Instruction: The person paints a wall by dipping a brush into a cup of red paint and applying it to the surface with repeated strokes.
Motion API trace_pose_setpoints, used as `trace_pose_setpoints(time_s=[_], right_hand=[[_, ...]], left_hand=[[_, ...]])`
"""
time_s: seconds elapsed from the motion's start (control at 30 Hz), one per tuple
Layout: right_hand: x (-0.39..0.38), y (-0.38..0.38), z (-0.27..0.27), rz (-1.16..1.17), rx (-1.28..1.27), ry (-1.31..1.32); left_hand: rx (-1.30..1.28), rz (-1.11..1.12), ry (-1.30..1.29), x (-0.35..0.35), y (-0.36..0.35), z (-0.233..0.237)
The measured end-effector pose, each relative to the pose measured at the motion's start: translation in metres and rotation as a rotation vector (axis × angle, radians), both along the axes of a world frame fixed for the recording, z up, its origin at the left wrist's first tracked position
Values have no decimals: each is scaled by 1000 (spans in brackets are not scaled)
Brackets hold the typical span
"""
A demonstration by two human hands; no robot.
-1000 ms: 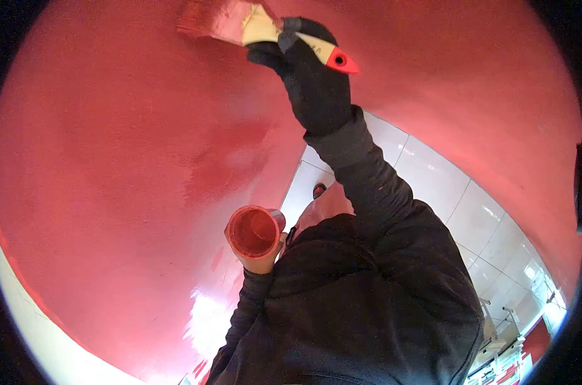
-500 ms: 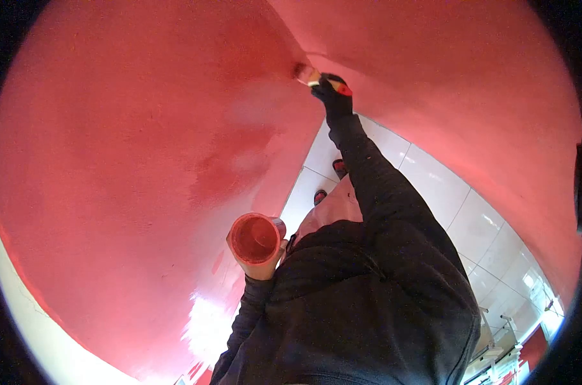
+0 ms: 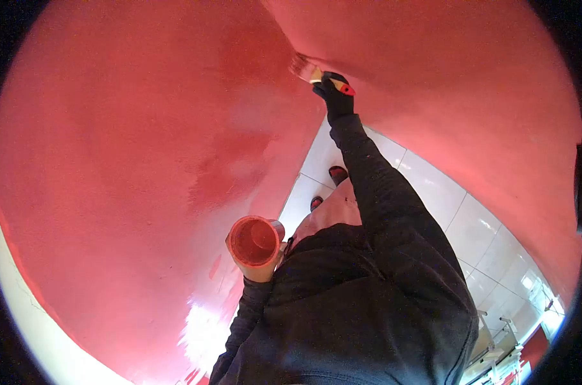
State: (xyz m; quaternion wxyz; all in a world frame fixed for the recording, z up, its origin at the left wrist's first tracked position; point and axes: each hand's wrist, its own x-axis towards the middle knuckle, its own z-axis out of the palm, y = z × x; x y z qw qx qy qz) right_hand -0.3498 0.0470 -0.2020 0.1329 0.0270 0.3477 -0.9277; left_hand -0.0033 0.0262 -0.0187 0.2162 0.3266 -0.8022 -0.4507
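Note:
My right hand [image 3: 336,94], in a black glove, is closed round the handle of a paintbrush [image 3: 316,75]. The brush's bristles meet the red wall [image 3: 175,115] close to the corner where two walls join. Low on the left, my bare left hand [image 3: 259,271] is wrapped round a cup of red paint [image 3: 255,240]. The cup's open top faces up, and red coats its rim and inside. Darker, glossy red patches show on the left wall between the cup and the brush.
The right wall [image 3: 470,83] is red too. White floor tiles [image 3: 435,186] lie below, with my feet in dark footwear [image 3: 337,174] near the corner. Metal-framed objects [image 3: 506,333] stand at the lower right. A pale strip [image 3: 21,308] borders the left wall.
The brush tip has moved slightly up and left along the corner, its bristles now more spread. My left hand and the cup have hardly moved.

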Motion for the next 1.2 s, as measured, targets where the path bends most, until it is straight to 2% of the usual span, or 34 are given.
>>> trace_pose_setpoints(time_s=[0.07, 0.1, 0.17, 0.27, 0.3, 0.4, 0.43, 0.5, 0.53, 0.6, 0.63, 0.67, 0.73, 0.8, 0.87, 0.97, 1.07, 1.13, 1.2], right_hand=[[-5, 5, -26, 0, 243, 131], [-5, 4, -26, -2, 243, 126], [-7, -2, -10, 8, 362, 199], [2, -1, 77, -47, 363, 326], [5, -1, 88, -90, 348, 415], [11, -3, 86, -169, 360, 444], [14, -6, 71, -171, 359, 444], [20, -20, 12, -50, 55, 91], [20, -19, -28, -19, 198, 92], [28, -8, -54, -87, 119, -139], [24, 0, -62, 3, 291, 15], [25, -1, -70, 2, 267, -12], [20, -2, -49, 3, 245, -38], [13, -17, -22, 38, 238, 95], [5, -17, 48, 64, 261, 182], [3, -5, 151, 40, 11, 309], [0, 5, 210, 30, -194, 351], [3, 6, 219, 65, -380, 305], [12, -5, 185, 97, -326, 218]], left_hand=[[46, 16, -13, 4, 0, -2], [45, 14, -18, 4, 0, -1], [43, 24, 2, 2, 1, -1], [49, 10, -3, 3, 0, -4], [49, 8, -9, 5, -1, -5], [31, 29, -34, 10, -4, -8], [13, 33, -49, 11, -4, -8], [-7, 35, -57, 8, -5, -7], [-7, 17, -47, 6, -4, -5], [-13, 1, -30, 4, -4, -4], [-23, 1, -37, 5, -5, -5], [-30, 2, -47, 6, -6, -6], [7, 25, -38, 7, -6, -9], [49, 48, -33, 7, -4, -7], [-78, -10, -6, -1, -3, 0], [-120, -9, -7, -2, -4, -2], [12, -4, 8, 5, -8, -12], [13, 3, -2, 4, -8, -11], [10, 12, -10, 2, -8, -9]])
